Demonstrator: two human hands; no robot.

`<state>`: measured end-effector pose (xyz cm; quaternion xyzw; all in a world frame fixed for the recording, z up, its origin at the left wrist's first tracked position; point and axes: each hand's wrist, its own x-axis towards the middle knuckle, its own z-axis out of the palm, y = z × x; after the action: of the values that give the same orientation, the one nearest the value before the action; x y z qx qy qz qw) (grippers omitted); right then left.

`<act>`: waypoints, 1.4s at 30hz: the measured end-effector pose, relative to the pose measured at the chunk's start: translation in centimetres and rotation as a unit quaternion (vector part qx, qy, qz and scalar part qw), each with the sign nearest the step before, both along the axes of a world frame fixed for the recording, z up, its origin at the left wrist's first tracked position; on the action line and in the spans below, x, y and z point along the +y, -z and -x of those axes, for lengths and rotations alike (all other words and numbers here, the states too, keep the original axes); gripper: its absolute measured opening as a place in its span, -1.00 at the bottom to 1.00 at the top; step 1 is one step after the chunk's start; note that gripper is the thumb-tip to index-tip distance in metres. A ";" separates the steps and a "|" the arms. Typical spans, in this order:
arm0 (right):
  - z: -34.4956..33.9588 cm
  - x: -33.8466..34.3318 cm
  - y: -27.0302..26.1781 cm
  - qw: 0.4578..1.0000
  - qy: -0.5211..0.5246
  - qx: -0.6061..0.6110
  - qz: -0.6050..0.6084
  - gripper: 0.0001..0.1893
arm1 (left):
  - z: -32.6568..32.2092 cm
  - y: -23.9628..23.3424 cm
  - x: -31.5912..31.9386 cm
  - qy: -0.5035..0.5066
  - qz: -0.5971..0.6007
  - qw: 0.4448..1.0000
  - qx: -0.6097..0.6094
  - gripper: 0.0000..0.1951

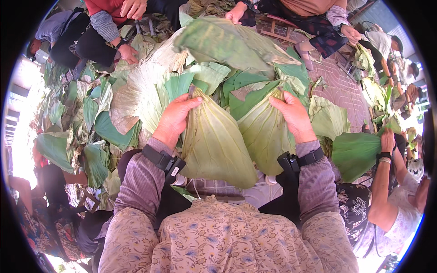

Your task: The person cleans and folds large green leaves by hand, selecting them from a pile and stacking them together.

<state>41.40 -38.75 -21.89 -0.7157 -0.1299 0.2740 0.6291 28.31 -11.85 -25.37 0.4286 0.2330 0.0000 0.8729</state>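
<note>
My left hand (175, 117) pinches the gathered tip of a yellow-green lotus leaf (215, 146), which hangs down folded in a wide fan before my lap. At the right, my right hand (292, 114) holds the narrow tip of another yellowish folded lotus leaf (264, 131) between thumb and fingers. The two leaves hang close beside each other, their lower parts spread. Behind them lie green lotus leaves (239, 85) and a pale, dried leaf (150, 88) in a heap. Both my wrists wear black straps with devices.
Co-workers sit around the heap; across from me a co-worker's hand (235, 14) holds a large leaf (225, 42). At my right another person's hand (387, 140) grips a green leaf (356, 152). Wooden stools (275, 29) stand on the pink paving (336, 88). More leaves pile up at left.
</note>
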 end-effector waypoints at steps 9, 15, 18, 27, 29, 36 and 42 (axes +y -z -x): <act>-4.4 -7.3 1.6 0.961 0.263 -0.070 -0.039 -0.80 | 1.0 -0.8 4.9 -0.256 -0.087 0.963 -0.015 -0.81; -6.0 -11.5 0.4 0.810 0.366 -0.401 0.222 -0.83 | 3.0 -2.2 9.1 -0.437 -0.141 0.885 -0.077 -0.60; -5.6 -11.9 0.0 0.756 0.355 -0.464 0.296 -0.81 | 2.6 -2.5 8.7 -0.482 -0.162 0.856 -0.094 -0.59; 0.7 -3.5 -2.8 0.957 -0.256 -0.074 0.116 -0.89 | -1.0 -1.8 -1.8 -0.108 -0.190 0.967 -0.128 -0.86; 1.8 -2.4 -2.0 0.939 -0.338 0.063 0.012 -0.88 | -1.3 -0.3 -3.8 -0.033 -0.179 0.979 -0.095 -0.85; 3.3 0.6 -1.5 0.929 -0.341 0.123 -0.073 -0.78 | -1.2 0.9 -6.8 0.163 -0.267 0.949 -0.050 -0.83; 4.0 2.0 1.3 0.973 -0.214 -0.070 0.053 -0.83 | -0.1 -0.1 -6.9 0.226 -0.193 0.954 -0.041 -0.74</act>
<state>37.42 -36.79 -23.23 -0.7209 -0.3092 0.3581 0.5063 28.41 -18.78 -25.25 0.6299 0.0895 -0.1351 0.7595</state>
